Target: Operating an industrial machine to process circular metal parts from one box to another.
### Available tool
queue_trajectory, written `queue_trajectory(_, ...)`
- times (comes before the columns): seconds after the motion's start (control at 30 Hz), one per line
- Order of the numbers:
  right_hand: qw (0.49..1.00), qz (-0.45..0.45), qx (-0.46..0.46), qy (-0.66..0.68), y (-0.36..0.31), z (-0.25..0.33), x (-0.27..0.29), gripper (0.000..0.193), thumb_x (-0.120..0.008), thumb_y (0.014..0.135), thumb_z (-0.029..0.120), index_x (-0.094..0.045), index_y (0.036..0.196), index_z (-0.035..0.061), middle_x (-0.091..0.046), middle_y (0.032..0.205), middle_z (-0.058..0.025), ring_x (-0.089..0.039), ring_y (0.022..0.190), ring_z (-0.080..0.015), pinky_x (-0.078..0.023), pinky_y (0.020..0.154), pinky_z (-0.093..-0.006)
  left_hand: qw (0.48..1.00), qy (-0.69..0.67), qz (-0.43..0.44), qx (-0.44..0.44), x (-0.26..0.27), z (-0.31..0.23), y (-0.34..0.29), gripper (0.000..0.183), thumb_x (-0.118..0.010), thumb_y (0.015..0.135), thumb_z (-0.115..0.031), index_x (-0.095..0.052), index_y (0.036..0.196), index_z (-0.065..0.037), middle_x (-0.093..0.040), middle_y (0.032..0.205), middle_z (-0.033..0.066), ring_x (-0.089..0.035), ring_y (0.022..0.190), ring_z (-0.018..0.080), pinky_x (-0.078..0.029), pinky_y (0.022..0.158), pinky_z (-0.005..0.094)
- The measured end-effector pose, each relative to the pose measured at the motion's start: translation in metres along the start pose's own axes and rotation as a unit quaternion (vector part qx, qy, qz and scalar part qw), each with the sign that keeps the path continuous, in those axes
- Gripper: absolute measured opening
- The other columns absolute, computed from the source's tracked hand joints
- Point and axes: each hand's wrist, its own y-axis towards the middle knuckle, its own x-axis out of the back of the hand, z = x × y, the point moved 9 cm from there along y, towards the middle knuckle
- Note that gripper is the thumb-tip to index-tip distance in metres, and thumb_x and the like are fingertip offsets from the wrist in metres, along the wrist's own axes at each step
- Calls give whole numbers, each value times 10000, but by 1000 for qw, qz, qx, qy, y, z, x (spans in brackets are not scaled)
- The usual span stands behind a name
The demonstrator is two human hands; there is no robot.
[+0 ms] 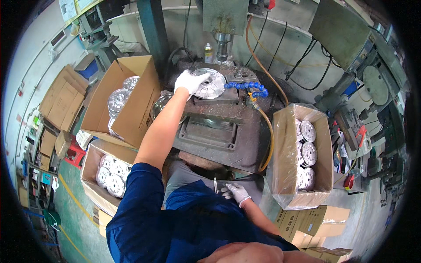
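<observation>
Nearest the lens, the right hand [236, 191] in a white glove is seen resting at six o'clock on the lap, fingers loosely curled around a thin metal piece; how firmly it is held cannot be told. At twelve o'clock the gloved left hand [189, 81] is laid over the silver metal disc [211, 83] on the press bed [219, 127], fingers spread on its rim. Similar discs are stacked in the right carton [322, 144] at three o'clock and in two open boxes [131, 105] at nine o'clock; their lower layers are hidden.
</observation>
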Motion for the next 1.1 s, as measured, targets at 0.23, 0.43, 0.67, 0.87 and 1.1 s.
queue_trajectory(0.23,997,4,18,-69,4,5,-9,254,-560,929,230,-581,1015,-8,-664,862,-86,-617,656,-136,-502,579,-246,993,101,59,-4,0,1,0,837,-659,657,-639,-634,1011,119,-643,1017,261,-637,981,316,-478,836,350)
queue_trajectory(0.43,992,2,-1,-126,5,7,-10,249,-533,943,222,-581,1058,7,-674,911,-80,-620,704,-125,-495,630,-242,981,77,176,17,-4,-8,-2,812,-680,704,-598,-615,1050,134,-660,980,205,-628,906,227,-475,775,324)
queue_trajectory(0.67,989,-6,2,-145,10,5,-5,259,-548,936,249,-584,1029,10,-666,874,-65,-609,688,-123,-487,629,-241,974,132,184,12,-3,-8,3,925,-633,674,-695,-602,1071,140,-649,989,225,-625,910,262,-466,790,346)
queue_trajectory(0.87,988,0,20,-153,17,3,-2,262,-547,937,249,-582,1045,13,-666,889,-69,-611,690,-124,-489,627,-247,965,175,196,23,-2,-18,-1,913,-621,673,-705,-617,1033,135,-653,980,228,-632,917,284,-462,802,348)
queue_trajectory(1.1,986,-22,54,-158,18,-1,15,262,-546,937,232,-575,1060,2,-667,898,-93,-620,711,-139,-499,641,-261,972,204,119,16,10,-6,8,986,-592,595,-781,-628,1042,97,-633,1067,243,-615,1026,327,-462,886,356)
